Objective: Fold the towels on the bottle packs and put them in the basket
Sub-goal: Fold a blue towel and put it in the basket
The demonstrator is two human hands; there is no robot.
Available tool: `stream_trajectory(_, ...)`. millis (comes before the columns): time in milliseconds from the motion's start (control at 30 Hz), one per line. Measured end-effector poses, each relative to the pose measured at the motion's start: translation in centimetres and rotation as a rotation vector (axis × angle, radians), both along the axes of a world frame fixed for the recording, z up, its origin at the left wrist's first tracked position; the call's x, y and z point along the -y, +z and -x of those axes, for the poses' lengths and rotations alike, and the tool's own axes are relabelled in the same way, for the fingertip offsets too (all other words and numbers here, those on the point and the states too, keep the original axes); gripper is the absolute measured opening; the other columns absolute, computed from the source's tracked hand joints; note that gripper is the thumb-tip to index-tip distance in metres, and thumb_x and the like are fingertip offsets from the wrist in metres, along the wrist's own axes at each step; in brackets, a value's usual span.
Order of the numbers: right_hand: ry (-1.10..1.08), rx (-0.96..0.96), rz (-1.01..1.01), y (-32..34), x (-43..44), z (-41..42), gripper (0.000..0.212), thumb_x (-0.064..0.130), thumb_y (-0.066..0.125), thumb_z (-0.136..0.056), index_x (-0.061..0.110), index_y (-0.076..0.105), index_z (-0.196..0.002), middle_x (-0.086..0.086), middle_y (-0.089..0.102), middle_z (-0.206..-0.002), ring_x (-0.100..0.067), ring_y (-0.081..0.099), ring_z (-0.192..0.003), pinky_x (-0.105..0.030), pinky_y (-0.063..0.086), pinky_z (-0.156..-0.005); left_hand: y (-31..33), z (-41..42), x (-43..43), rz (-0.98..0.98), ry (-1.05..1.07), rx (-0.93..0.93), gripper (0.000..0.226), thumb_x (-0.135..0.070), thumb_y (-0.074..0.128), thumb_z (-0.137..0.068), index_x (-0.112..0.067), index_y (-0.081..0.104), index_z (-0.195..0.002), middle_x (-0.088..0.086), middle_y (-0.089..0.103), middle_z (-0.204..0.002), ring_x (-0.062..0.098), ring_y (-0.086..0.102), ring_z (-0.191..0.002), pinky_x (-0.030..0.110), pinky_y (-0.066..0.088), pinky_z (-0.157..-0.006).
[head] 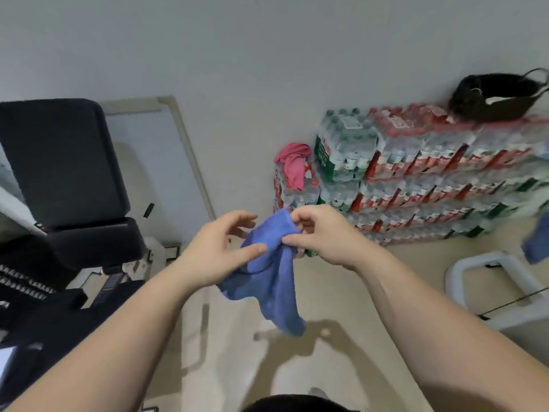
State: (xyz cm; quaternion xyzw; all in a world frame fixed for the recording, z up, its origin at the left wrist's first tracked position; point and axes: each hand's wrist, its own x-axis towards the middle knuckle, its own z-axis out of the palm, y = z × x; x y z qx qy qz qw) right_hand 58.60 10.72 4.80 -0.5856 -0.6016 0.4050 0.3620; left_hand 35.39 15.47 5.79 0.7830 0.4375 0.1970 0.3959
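Note:
A blue towel (274, 281) hangs in the air at the centre of the view, bunched at the top and drooping toward the floor. My right hand (323, 233) pinches its top edge between thumb and fingers. My left hand (221, 251) holds the towel's left side, thumb pressed against the cloth and fingers spread above it. A pink towel (294, 165) lies crumpled on a low bottle pack behind. The stacked bottle packs (430, 179) rise at the right, and a black basket (499, 96) with a handle sits on top of them.
A black padded bench or chair (65, 173) with dark equipment stands at the left. A white frame (490, 286) sits on the floor at the right, with another blue cloth (537, 242) at the right edge. Beige floor lies below the hands.

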Motion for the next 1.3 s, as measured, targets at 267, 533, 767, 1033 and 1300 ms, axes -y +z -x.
stream_trajectory(267, -0.166, -0.023, 0.009, 0.1, -0.2, -12.2, 0.019, 0.01, 0.076, -0.083, 0.017, 0.066, -0.097, -0.012, 0.064, -0.08, -0.011, 0.058, -0.069, -0.032, 0.054, -0.068, 0.0, -18.6, -2.3, -0.047, 0.064, 0.216, 0.014, -0.015, 0.07, -0.089, -0.009, 0.062, -0.078, -0.003, 0.058, -0.065, 0.003, 0.046, -0.056, 0.02, 0.039, -0.054)
stream_trajectory(533, -0.283, 0.125, 0.167, -6.1, -0.6, -23.2, 0.023, 0.016, 0.07, -0.089, 0.004, 0.057, -0.074, -0.003, 0.045, -0.065, -0.013, 0.037, -0.059, -0.029, 0.033, -0.059, -0.7, -28.0, -8.6, -0.118, 0.043, 0.269, 0.02, -0.015, 0.067, -0.09, -0.019, 0.057, -0.073, 0.002, 0.06, -0.068, 0.013, 0.051, -0.061, 0.028, 0.043, -0.057)
stream_trajectory(767, -0.316, 0.278, 0.391, -10.0, -4.9, -31.2, 0.02, 0.021, 0.065, -0.086, 0.011, 0.057, -0.071, -0.001, 0.047, -0.065, -0.013, 0.039, -0.061, -0.032, 0.036, -0.063, -2.8, -34.3, -18.2, -0.106, 0.14, 0.325, 0.012, -0.018, 0.067, -0.089, -0.018, 0.062, -0.078, -0.001, 0.065, -0.072, 0.019, 0.059, -0.067, 0.04, 0.05, -0.068)
stream_trajectory(1033, -0.64, 0.266, 0.532, -11.4, -12.1, -36.8, 0.026, 0.014, 0.047, -0.101, 0.023, 0.058, -0.079, 0.001, 0.06, -0.08, -0.028, 0.061, -0.078, -0.032, 0.045, -0.06, -3.5, -40.9, -29.0, -0.133, 0.127, 0.294, 0.017, -0.018, 0.066, -0.091, -0.009, 0.058, -0.079, 0.003, 0.059, -0.069, 0.014, 0.051, -0.062, 0.032, 0.043, -0.061)
stream_trajectory(1300, -0.999, 0.152, 0.276, -9.7, -19.1, -47.7, 0.019, 0.023, 0.047, -0.101, 0.027, 0.059, -0.087, -0.002, 0.066, -0.084, -0.027, 0.064, -0.081, -0.045, 0.054, -0.072, -7.6, -46.2, -34.5, -0.035, 0.19, 0.125, 0.017, -0.019, 0.063, -0.092, -0.007, 0.058, -0.082, 0.013, 0.06, -0.072, 0.027, 0.051, -0.063, 0.037, 0.046, -0.06)
